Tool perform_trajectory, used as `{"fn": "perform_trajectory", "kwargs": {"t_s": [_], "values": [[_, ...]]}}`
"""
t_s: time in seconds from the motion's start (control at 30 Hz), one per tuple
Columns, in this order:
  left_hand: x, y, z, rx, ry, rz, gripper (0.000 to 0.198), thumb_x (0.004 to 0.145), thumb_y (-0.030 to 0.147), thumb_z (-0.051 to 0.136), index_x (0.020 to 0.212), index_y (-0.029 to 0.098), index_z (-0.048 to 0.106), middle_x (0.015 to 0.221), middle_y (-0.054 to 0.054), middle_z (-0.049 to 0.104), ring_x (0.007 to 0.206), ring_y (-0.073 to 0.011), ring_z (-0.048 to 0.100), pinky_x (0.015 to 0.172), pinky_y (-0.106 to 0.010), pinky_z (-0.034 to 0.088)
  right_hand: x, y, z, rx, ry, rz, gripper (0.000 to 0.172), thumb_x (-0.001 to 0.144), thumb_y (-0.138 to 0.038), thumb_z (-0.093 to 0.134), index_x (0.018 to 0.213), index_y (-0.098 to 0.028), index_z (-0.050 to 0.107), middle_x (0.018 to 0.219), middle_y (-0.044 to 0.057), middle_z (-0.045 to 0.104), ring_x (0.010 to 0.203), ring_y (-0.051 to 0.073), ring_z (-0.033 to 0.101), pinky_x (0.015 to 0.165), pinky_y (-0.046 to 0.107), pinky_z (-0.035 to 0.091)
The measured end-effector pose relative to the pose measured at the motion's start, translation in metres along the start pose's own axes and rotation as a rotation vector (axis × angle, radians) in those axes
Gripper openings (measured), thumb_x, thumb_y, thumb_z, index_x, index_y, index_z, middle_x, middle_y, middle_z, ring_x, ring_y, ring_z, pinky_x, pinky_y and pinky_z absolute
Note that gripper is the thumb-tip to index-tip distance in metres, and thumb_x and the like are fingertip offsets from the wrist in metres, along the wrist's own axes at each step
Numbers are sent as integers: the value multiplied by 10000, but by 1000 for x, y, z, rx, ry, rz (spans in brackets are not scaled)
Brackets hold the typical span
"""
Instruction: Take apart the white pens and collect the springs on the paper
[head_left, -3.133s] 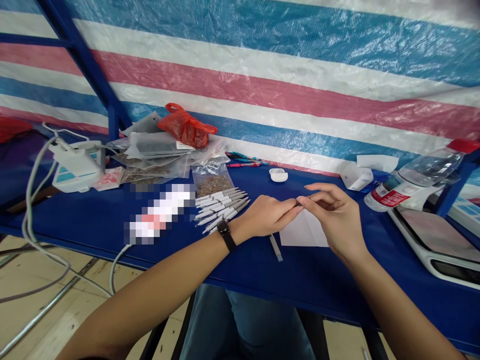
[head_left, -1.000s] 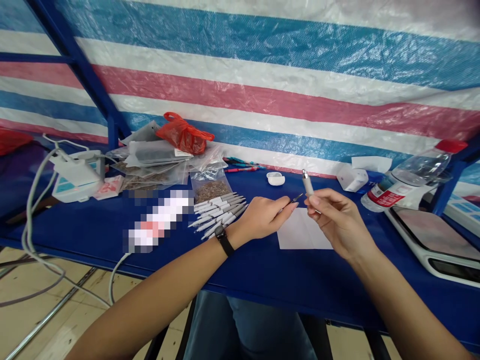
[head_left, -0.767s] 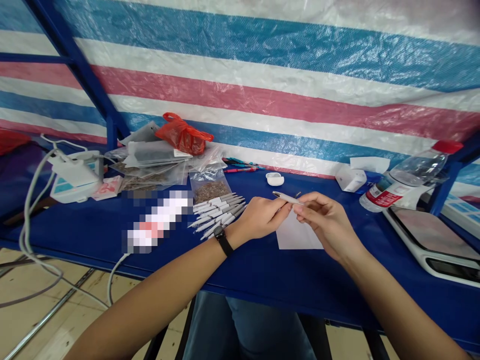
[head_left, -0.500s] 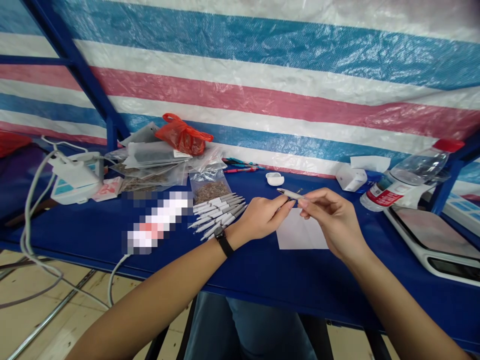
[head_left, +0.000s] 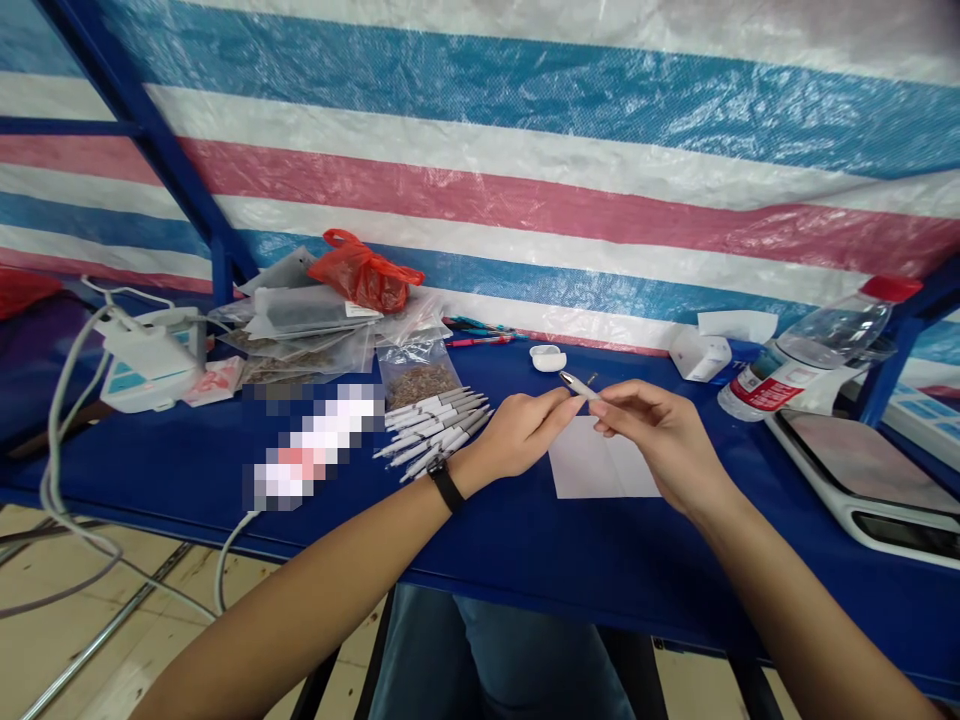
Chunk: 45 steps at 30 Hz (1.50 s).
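white pen [head_left: 578,387] pinched shut in right hand [head_left: 660,440], above paper sheet [head_left: 600,460]

left hand [head_left: 517,435] curled close, fingers nearly at pen; thin dark tip [head_left: 592,379] beyond them, hold unclear. sheet seemingly kept under both hands as clean work patch; matching pens [head_left: 435,425] ranked side by side on blue table [head_left: 525,545], within left hand's reach.

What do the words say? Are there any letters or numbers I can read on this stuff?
No words can be read here.
Bottle label: red and white, too small to read.
Bag tag: too small to read.
Blurred patch: pixelated, unreadable.
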<state>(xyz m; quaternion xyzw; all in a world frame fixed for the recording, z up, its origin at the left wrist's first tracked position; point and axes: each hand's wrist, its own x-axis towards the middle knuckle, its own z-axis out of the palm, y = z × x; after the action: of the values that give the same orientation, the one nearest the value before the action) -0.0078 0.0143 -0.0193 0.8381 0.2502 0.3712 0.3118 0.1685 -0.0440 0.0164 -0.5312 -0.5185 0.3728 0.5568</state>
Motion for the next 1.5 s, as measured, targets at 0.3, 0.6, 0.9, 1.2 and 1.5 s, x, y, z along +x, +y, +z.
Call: {"fn": "perform_trajectory", "kwargs": {"t_s": [0.3, 0.6, 0.9, 1.2, 1.5], "values": [[0, 2, 1, -59, 16, -10, 487, 1066, 552, 288, 715, 222, 361, 575, 51, 379, 553, -119, 451, 573, -273, 305, -1, 4, 2, -177, -74, -123, 431, 628, -603, 889, 723, -210, 740, 746, 53, 737, 685, 201, 658, 637, 339, 550], [0, 2, 1, 12, -1, -29, 474, 1038, 556, 367, 706, 218, 345, 547, 64, 322, 503, -102, 377, 531, -266, 264, -6, 4, 0, -434, -96, -306, 121, 795, -356, 734, 802, -238, 711, 772, 31, 744, 659, 199, 694, 655, 343, 590], [0, 3, 2, 37, 17, -9, 421, 1031, 483, 373, 706, 220, 326, 531, 68, 306, 486, -98, 350, 537, -268, 243, -10, 7, 6, -473, -69, -430, 62, 823, -267, 691, 856, -258, 742, 790, 10, 745, 639, 173, 679, 617, 303, 572], [-1, 4, -2, 51, -28, -18, 441, 1059, 516, 365, 734, 219, 370, 551, 69, 347, 498, -105, 397, 539, -263, 263, -7, 1, -1, -475, -171, -402, 83, 858, -326, 696, 831, -249, 713, 818, 35, 768, 686, 207, 702, 689, 350, 614], [-1, 6, -2, 114, 20, -30, 438, 1077, 471, 346, 715, 224, 353, 539, 67, 350, 472, -105, 381, 527, -276, 264, 0, -3, -14, -306, -160, -238, 325, 738, -539, 830, 765, -233, 724, 819, 47, 752, 743, 228, 702, 755, 391, 614]]}}
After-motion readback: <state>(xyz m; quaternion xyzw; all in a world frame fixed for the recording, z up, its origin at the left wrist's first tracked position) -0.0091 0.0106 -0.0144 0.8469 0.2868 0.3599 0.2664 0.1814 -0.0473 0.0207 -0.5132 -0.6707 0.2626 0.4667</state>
